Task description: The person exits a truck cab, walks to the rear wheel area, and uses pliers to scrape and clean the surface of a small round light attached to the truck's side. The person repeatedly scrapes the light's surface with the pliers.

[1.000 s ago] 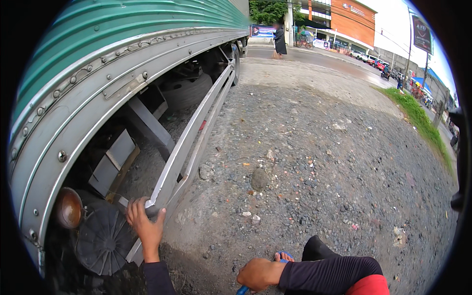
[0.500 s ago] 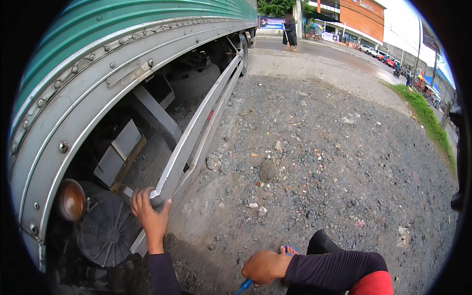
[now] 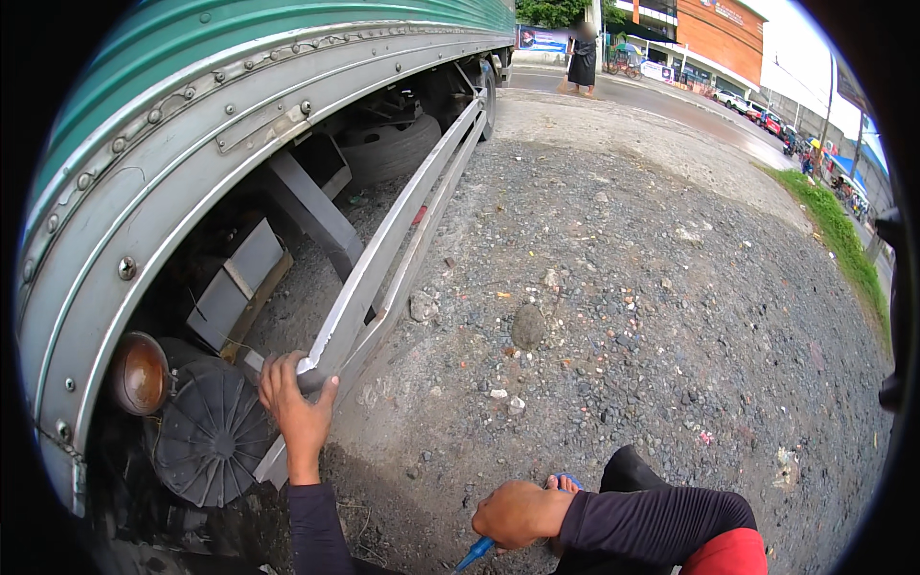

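Observation:
My left hand (image 3: pixel 300 407) is closed around the near end of the silver side guard rail (image 3: pixel 383 237) under the truck (image 3: pixel 201 115), thumb on the outer side and fingers over the top. Below and left of that hand sits a round, ribbed black cover (image 3: pixel 218 436), with an orange lamp (image 3: pixel 141 374) beside it. Low in the middle, my right hand (image 3: pixel 513 516) is closed on a blue tool (image 3: pixel 476 553). Only a short blue part of it shows beneath the fist, so its kind is hidden.
Under the truck body are a box-like part (image 3: pixel 235 285), a grey bracket (image 3: pixel 316 216) and a tyre (image 3: pixel 388 149). Gravel ground (image 3: pixel 613 287) with loose stones spreads to the right, edged by a grass strip (image 3: pixel 834 230). A person (image 3: pixel 582 62) stands far off near the road.
The view has tilted slightly, so the truck and ground sit a little further right and higher or lower in places. Both hands keep their holds.

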Tool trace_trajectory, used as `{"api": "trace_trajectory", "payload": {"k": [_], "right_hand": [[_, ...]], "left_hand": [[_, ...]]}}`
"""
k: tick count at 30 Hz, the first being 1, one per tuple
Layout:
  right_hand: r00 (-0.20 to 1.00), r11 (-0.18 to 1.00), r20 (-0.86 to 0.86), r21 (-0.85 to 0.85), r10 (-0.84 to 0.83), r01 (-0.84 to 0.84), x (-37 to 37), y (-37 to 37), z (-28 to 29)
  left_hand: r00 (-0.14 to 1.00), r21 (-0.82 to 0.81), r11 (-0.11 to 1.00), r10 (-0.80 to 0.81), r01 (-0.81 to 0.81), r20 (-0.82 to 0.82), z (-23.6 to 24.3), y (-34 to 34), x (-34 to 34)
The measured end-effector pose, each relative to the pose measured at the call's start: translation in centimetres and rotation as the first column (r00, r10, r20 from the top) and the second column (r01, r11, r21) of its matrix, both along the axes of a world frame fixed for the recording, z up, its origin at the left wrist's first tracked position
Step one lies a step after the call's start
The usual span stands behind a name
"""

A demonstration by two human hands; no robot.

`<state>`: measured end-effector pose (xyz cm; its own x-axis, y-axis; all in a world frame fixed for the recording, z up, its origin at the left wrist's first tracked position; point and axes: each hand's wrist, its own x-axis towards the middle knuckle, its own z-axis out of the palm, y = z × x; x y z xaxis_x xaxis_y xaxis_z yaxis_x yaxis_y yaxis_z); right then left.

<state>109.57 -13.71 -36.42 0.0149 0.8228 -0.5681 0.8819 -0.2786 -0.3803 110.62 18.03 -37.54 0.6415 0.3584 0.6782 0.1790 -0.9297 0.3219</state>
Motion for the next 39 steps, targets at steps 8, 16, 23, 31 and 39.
{"api": "trace_trajectory", "payload": {"k": [8, 16, 23, 31, 39], "right_hand": [[0.999, 0.999, 0.002, 0.011, -0.042, 0.042, 0.0, -0.1, 0.0], [0.999, 0.999, -0.01, -0.015, -0.037, 0.036, 0.4, -0.5, -0.2], [1.0, 1.0, -0.003, -0.011, 0.004, -0.004, 0.6, -0.5, -0.4], [0.999, 0.999, 0.006, 0.003, 0.05, -0.05, 1.5, -0.3, -0.3], [0.989, 0.958, 0.066, 0.251, 0.129, -0.142, 1.9, 1.1, -1.4]], "left_hand": [[1.0, 0.012, 1.0, -0.002, 0.002, 0.015, -0.1, 0.1, 0.0], [1.0, 0.028, 1.0, 0.009, -0.01, 0.022, -0.3, 0.1, 0.2], [0.999, 0.027, 0.999, 0.035, -0.035, 0.027, -0.6, 0.2, 0.5], [0.998, 0.032, 0.998, 0.043, -0.045, 0.049, -0.6, -0.1, 0.9], [0.993, 0.096, 0.992, 0.076, -0.085, 0.093, -0.7, 0.1, 1.3]]}}
